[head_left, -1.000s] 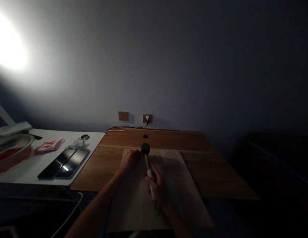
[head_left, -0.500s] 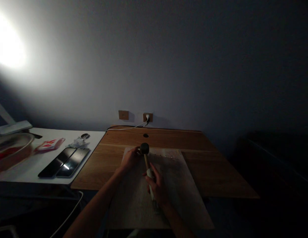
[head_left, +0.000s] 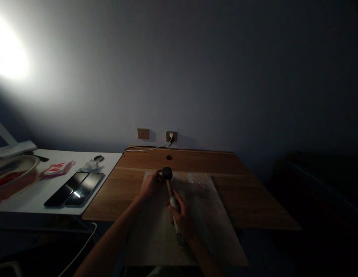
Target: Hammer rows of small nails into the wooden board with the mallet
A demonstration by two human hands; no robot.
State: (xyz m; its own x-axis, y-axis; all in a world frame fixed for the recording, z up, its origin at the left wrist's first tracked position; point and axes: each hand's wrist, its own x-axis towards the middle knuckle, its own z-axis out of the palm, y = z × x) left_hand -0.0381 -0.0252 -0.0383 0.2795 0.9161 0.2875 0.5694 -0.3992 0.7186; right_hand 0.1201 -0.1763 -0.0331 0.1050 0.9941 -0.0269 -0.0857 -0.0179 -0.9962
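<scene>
A pale wooden board lies on the brown wooden desk, overhanging its front edge. My right hand is wrapped round the handle of a mallet with a dark round head; the head hovers over the board's far left part. My left hand rests near the board's far left corner, fingers pinched together just beside the mallet head. What they pinch is too small to see in the dim light. A row of tiny pins stands along the board's far edge.
A white table adjoins the desk on the left, carrying two dark phones, a red-and-white packet, a bowl and small clutter. Wall sockets with a white cable sit behind the desk. A lamp glares at upper left.
The mallet head has shifted slightly left and down toward my left fingers. Both hands stay in nearly the same place.
</scene>
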